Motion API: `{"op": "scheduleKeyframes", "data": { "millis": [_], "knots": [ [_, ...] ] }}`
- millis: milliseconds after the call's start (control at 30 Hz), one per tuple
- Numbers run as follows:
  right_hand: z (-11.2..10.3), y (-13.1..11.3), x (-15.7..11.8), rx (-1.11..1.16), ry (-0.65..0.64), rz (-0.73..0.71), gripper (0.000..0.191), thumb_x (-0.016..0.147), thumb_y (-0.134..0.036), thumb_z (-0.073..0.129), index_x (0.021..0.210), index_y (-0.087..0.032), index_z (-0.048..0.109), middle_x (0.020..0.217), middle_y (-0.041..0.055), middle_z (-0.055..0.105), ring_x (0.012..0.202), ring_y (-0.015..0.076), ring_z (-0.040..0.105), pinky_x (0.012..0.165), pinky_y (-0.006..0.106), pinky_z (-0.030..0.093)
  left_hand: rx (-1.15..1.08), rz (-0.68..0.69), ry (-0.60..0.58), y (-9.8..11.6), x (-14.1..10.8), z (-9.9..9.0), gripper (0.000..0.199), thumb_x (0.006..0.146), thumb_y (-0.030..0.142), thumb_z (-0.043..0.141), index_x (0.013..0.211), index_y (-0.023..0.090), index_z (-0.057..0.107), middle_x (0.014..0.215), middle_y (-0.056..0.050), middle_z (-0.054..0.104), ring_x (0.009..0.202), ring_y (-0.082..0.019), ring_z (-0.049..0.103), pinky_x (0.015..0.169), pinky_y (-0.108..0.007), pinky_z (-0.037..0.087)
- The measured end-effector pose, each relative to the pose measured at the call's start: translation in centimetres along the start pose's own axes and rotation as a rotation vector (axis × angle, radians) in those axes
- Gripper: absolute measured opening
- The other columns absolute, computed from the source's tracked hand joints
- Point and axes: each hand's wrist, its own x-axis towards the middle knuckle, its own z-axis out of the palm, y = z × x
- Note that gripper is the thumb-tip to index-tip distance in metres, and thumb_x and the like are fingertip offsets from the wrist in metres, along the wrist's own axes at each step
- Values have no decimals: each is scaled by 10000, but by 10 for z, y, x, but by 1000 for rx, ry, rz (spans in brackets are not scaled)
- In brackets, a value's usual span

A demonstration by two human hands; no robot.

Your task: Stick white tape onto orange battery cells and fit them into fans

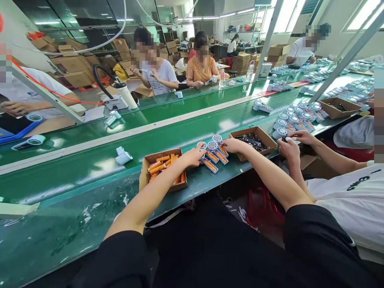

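Note:
Several light-blue handheld fan housings [212, 156] lie side by side on the bench, round heads away from me, an orange cylindrical battery in each open handle. My left hand [193, 157] has its fingers closed on the leftmost housing. At the right end of the row, my right hand [235, 146] grips the edge of the rightmost housing, its fingertips partly hidden. Under my left forearm stands a cardboard box of orange batteries [162, 165]. Just right of my right hand is another cardboard box [271, 146] with small dark parts.
A green conveyor belt [144, 136] runs behind the bench, carrying loose housings [123, 156]. At right, a co-worker's hands [290, 150] hold a small dark part near a cluster of housings [295, 118]. Other people sit across the belt. A slanted metal post [342, 52] rises at right.

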Motion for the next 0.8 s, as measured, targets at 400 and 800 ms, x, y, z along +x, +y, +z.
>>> {"op": "scheduleKeyframes", "data": {
  "millis": [400,800],
  "knots": [
    [77,-34,-20,438,233,45,1191,744,-554,871,1668,-133,249,1723,280,206,1571,416,351,1274,482,332,-105,48,9,-12,24,6,1060,765,278,803,1673,217,260,1742,-271,81,1285,-388,657,1098,-433,524],
    [35,-22,163,492,432,98,1059,726,-329,788,1654,-148,311,1745,226,142,1561,441,299,1281,551,286,-234,22,67,-162,144,-35,960,732,215,791,1608,226,399,1751,-184,65,1423,-340,551,1191,-377,459]
  ]
}}
